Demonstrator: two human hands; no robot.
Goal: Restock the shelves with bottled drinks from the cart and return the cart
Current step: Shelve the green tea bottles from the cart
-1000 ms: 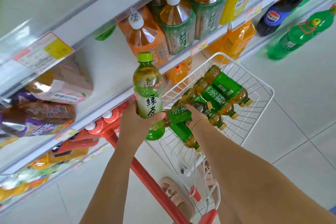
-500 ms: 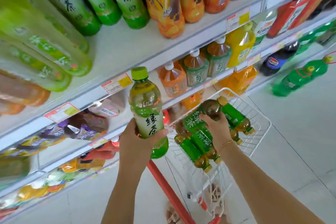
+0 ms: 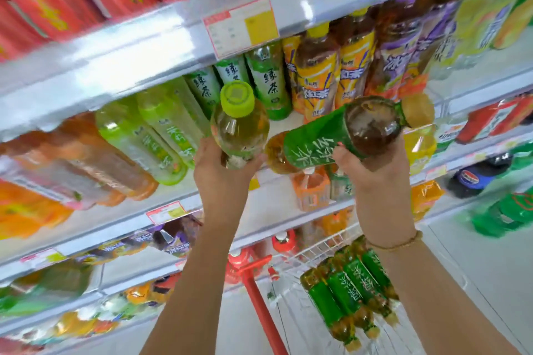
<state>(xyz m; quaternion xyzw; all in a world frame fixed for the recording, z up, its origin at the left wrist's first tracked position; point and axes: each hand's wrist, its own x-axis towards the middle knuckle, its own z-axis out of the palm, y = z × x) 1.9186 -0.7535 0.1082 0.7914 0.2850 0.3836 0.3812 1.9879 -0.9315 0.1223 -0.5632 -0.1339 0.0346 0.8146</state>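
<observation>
Left hand grips a pale green tea bottle low on its body, fingers curled round it. Lime cap, clear yellowish liquid, top tipped toward the camera. Right hand wraps a dark-green-label tea bottle, held sideways, brown base facing the camera. Both are raised in front of the shelf, near the standing green tea row. Three more dark-green-label bottles lie side by side in the white wire cart.
</observation>
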